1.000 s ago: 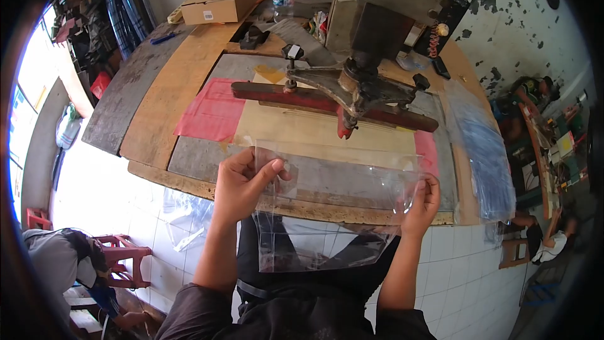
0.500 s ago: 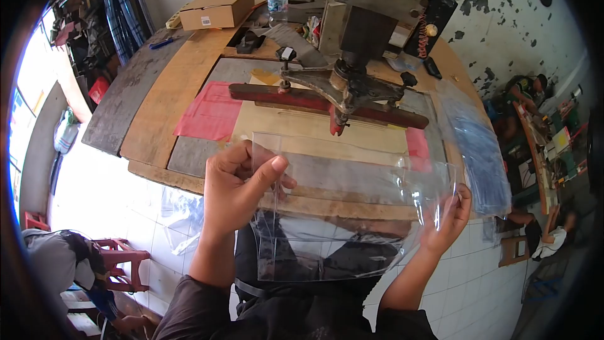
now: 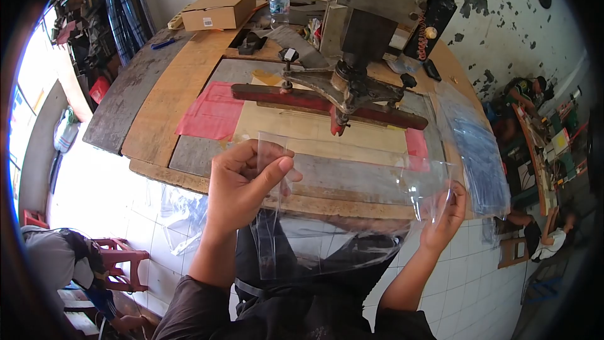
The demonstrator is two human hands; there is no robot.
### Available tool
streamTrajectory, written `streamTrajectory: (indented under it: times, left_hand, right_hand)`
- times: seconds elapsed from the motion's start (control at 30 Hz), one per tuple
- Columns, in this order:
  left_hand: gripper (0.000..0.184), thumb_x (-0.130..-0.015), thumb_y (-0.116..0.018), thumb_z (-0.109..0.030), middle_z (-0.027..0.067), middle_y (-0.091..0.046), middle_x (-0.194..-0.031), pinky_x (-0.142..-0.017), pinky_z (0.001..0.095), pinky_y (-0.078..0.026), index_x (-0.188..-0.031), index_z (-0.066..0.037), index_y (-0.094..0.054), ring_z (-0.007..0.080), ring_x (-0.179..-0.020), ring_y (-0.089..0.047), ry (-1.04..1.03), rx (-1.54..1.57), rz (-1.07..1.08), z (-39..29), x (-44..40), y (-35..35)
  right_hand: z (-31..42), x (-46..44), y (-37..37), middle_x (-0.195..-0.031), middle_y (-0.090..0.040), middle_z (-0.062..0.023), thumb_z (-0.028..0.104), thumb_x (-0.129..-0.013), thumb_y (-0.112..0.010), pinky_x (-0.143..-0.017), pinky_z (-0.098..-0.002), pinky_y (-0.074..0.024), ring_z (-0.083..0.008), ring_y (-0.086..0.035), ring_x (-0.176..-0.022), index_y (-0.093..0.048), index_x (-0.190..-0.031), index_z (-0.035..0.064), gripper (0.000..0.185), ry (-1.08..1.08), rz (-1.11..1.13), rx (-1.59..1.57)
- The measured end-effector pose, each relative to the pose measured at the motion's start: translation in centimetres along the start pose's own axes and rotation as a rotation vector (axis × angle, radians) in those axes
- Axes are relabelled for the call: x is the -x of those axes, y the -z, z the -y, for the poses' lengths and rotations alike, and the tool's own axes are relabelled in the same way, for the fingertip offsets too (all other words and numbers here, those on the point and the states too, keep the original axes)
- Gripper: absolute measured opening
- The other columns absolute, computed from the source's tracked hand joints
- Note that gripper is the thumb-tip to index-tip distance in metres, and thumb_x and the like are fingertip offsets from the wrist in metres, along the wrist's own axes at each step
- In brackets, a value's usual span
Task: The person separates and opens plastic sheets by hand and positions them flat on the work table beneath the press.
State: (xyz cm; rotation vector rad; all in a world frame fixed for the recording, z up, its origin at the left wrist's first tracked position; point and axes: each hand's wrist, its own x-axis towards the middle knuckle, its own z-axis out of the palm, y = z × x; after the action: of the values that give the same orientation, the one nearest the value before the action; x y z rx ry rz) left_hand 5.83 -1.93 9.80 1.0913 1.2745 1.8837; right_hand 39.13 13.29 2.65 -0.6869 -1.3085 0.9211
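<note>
A clear plastic sheet (image 3: 340, 226) hangs between my two hands, in front of the table's near edge. My left hand (image 3: 248, 179) pinches its upper left part between thumb and fingers. At the right edge, my right hand (image 3: 445, 217) grips the sheet, with the fingers partly seen through the plastic. Beyond the sheet stands a press with a long red and dark bar (image 3: 302, 104), raised over a cream-coloured sheet (image 3: 277, 123) on the table. Whether the plastic is one layer or folded I cannot tell.
A stack of clear plastic sheets (image 3: 478, 164) lies along the table's right side. Pink pieces (image 3: 211, 110) flank the cream sheet. Behind are a cardboard box (image 3: 217, 11) and a water bottle (image 3: 279, 5). Other people sit at left and right; a red stool (image 3: 123, 261) stands left.
Both hands stay closed on the plastic sheet. My left hand has shifted slightly right, and my right hand slightly left, so the sheet sags a little differently.
</note>
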Motion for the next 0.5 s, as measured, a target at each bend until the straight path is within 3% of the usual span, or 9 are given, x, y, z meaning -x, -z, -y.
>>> streamTrajectory:
  times: [0.07,0.1,0.17,0.2,0.27,0.33,0.37,0.47,0.5]
  left_hand:
    - [0.012,-0.1,-0.072,-0.002,0.0123,-0.075,-0.09,-0.062,0.0279,-0.059,-0.103,0.009,-0.068,0.0176,-0.083,-0.076,-0.001,0.02,0.008,0.4,0.0,0.1]
    - [0.012,-0.1,-0.072,-0.003,0.0122,-0.075,-0.09,-0.062,0.0279,-0.059,-0.102,0.008,-0.068,0.0176,-0.083,-0.076,-0.001,0.039,0.017,0.4,0.0,0.1]
    - [0.013,-0.1,-0.072,-0.003,0.012,-0.075,-0.09,-0.064,0.0275,-0.06,-0.104,0.008,-0.067,0.0167,-0.081,-0.076,0.007,0.017,-0.004,0.1,0.2,-0.1]
    - [0.014,-0.1,-0.072,-0.004,0.0118,-0.076,-0.089,-0.065,0.0272,-0.06,-0.105,0.007,-0.066,0.0159,-0.079,-0.075,0.016,-0.007,-0.024,-0.1,0.4,-0.3]
    - [0.015,-0.099,-0.073,-0.004,0.0111,-0.075,-0.09,-0.066,0.0266,-0.06,-0.106,0.006,-0.065,0.0146,-0.078,-0.074,0.021,0.044,-0.036,-0.1,0.8,-0.7]
    - [0.016,-0.099,-0.074,-0.003,0.0105,-0.074,-0.091,-0.067,0.026,-0.06,-0.107,0.006,-0.064,0.0133,-0.078,-0.072,0.03,0.094,-0.046,0.3,1.6,-1.7]
    - [0.018,-0.098,-0.075,-0.003,0.0095,-0.073,-0.092,-0.066,0.0255,-0.059,-0.108,0.004,-0.062,0.0121,-0.078,-0.071,-0.019,0.121,-0.049,0.9,2.0,-2.9]
    - [0.022,-0.096,-0.075,0.0,0.0068,-0.067,-0.101,-0.07,0.025,-0.057,-0.107,0.001,-0.055,0.0097,-0.086,-0.069,-0.091,0.201,0.052,2.5,4.0,-6.0]
    - [0.021,-0.099,-0.073,-0.004,0.0088,-0.066,-0.103,-0.074,0.0267,-0.057,-0.11,0.002,-0.056,0.0115,-0.089,-0.069,-0.086,0.23,0.085,3.1,4.8,-6.8]
  right_hand:
    - [-0.5,-0.1,0.1,-0.106,-0.061,-0.0021,0.022,-0.106,-0.064,-0.085,-0.0283,-0.052,-0.0104,-0.06,-0.094,-0.059,-0.132,0.0036,0.033,-0.043,-0.073,0.17]
    - [-0.4,-0.1,-0.2,-0.106,-0.061,-0.0021,0.022,-0.106,-0.064,-0.085,-0.0283,-0.052,-0.0104,-0.06,-0.094,-0.059,-0.132,0.0036,0.033,-0.042,-0.073,0.17]
    - [0.3,-0.1,-1.4,-0.123,-0.063,-0.0066,0.025,-0.107,-0.061,-0.103,-0.0383,-0.0475,-0.017,-0.06,-0.111,-0.058,-0.135,0.0016,0.037,0.054,-0.122,0.225]
    - [1.0,0.2,-1.8,-0.123,-0.063,-0.0066,0.025,-0.107,-0.061,-0.103,-0.0383,-0.0475,-0.017,-0.06,-0.111,-0.058,-0.135,0.0016,0.037,0.055,-0.121,0.225]
    - [2.9,1.0,-2.6,-0.132,-0.062,-0.0127,0.032,-0.107,-0.058,-0.107,-0.044,-0.045,-0.0246,-0.059,-0.118,-0.058,-0.135,-0.0001,0.042,0.472,-0.288,0.58]
    - [5.1,3.5,-3.8,-0.132,-0.061,-0.017,0.039,-0.106,-0.059,-0.104,-0.0474,-0.0467,-0.0314,-0.058,-0.119,-0.059,-0.134,-0.0008,0.049,0.686,-0.209,0.581]
    - [6.6,4.7,-4.7,-0.128,-0.062,-0.0164,0.043,-0.102,-0.064,-0.102,-0.0461,-0.0472,-0.0326,-0.058,-0.118,-0.058,-0.135,0.0002,0.053,0.745,0.023,0.586]
    - [10.8,6.0,-8.4,-0.125,-0.061,-0.0169,0.059,-0.09,-0.076,-0.095,-0.0453,-0.0503,-0.0327,-0.059,-0.114,-0.056,-0.139,-0.0001,0.079,0.651,0.571,0.656]
    - [10.8,6.1,-9.2,-0.125,-0.061,-0.0169,0.059,-0.09,-0.076,-0.095,-0.0453,-0.0503,-0.0327,-0.059,-0.114,-0.056,-0.139,-0.0001,0.079,0.651,0.564,0.666]
